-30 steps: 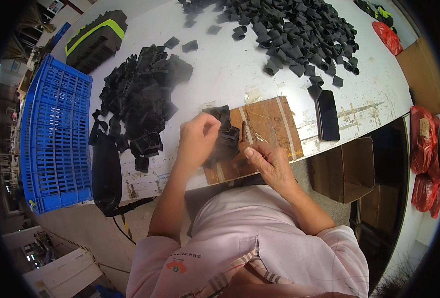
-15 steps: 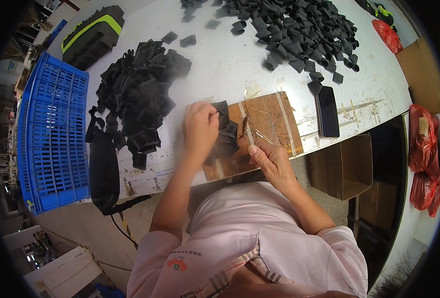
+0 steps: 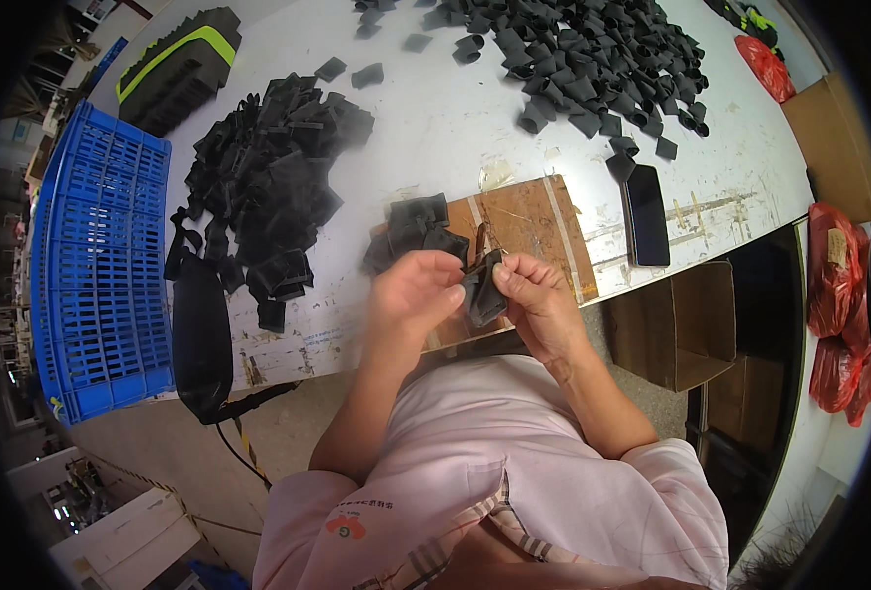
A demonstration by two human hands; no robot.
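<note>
While a black fabric piece (image 3: 487, 301) is pinched by fingers of the right hand (image 3: 545, 303) over the brown board (image 3: 539, 226) on the bench (image 3: 425, 128), presumably for steadiness, the left hand's (image 3: 408, 297) fingers are held curved beside it, their grip unclear.

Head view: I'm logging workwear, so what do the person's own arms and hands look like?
Short, pale pink sleeves end near the elbows, leaving the forearms uncovered. The left hand and right hand are both gloveless, with bare fingers.
</note>
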